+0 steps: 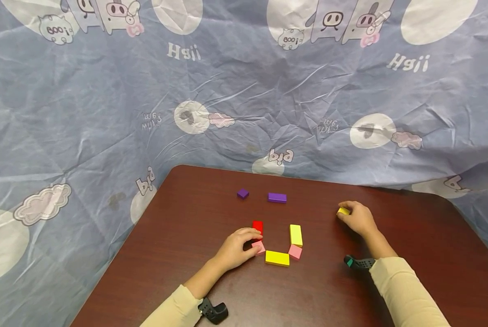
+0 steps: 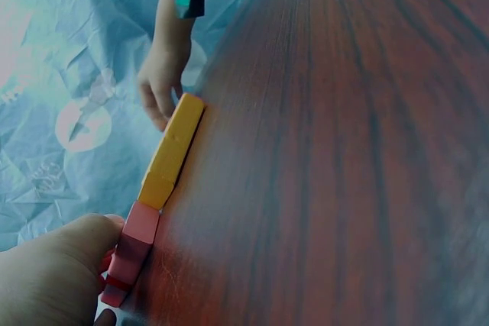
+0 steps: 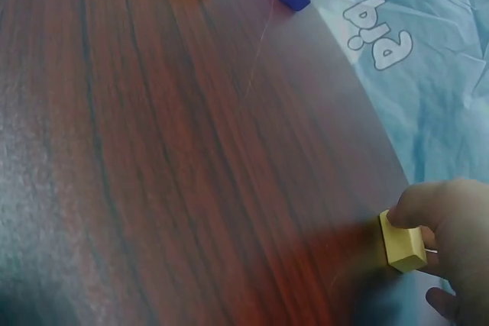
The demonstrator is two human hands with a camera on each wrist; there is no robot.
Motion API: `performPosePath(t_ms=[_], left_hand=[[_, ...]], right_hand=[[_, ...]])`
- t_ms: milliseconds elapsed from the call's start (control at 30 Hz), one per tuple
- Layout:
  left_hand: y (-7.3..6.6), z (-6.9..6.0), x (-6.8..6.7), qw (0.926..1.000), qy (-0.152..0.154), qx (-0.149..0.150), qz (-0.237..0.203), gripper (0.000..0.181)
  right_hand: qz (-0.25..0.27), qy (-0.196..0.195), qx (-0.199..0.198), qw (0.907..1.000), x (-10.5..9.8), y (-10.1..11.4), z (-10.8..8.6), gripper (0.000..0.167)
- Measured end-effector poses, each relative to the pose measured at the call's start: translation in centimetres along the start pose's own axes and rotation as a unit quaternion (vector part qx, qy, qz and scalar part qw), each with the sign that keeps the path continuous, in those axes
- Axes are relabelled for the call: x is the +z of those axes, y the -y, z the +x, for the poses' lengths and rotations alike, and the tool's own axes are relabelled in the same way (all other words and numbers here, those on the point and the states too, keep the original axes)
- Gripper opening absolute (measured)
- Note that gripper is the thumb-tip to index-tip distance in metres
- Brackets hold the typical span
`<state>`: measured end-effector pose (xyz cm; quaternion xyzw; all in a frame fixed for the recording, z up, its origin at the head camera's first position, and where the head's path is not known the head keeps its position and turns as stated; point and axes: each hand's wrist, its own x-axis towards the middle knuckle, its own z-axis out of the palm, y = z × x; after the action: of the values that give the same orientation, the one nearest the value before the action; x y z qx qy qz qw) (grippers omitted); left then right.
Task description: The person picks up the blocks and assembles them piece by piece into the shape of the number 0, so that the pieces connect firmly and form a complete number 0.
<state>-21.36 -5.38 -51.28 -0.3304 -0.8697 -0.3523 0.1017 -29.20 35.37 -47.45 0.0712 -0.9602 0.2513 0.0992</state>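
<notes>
On the brown table, my left hand (image 1: 235, 249) has its thumb and fingers around a pink block (image 1: 261, 246). Its fingertips also lie against a red block (image 1: 257, 224) just beyond. In the left wrist view, the thumb meets the side of the pink block (image 2: 140, 225), which adjoins a yellow block (image 2: 174, 146). Far to the right, my right hand (image 1: 359, 219) pinches a small yellow block (image 1: 343, 210). The right wrist view shows that block (image 3: 403, 246) at the thumb, near the table's far edge; some fingers are hidden behind it.
A long yellow block (image 1: 277, 258) lies in front, its right end near a second pink block (image 1: 295, 252). Another yellow block (image 1: 296, 235) extends away from that pink one. Farther back are a purple cube-like block (image 1: 242, 194) and a long purple block (image 1: 277, 198). A patterned cloth (image 1: 244, 81) hangs behind the table.
</notes>
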Motion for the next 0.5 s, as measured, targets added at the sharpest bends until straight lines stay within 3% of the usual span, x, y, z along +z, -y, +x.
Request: performPosePath(t_ms=[267,500], left_hand=[[-0.1,0.1,0.0,1.0000,0.001,-0.001,-0.004,0.029],[0.0,0.1,0.1,1.0000,-0.001,-0.001,-0.005,0.029]], right_hand=[[0.001,-0.007,0.000,1.0000,0.0,0.0,-0.2,0.031],[0.022,0.003,0.007,0.9997,0.2,2.1,0.0,0.032]])
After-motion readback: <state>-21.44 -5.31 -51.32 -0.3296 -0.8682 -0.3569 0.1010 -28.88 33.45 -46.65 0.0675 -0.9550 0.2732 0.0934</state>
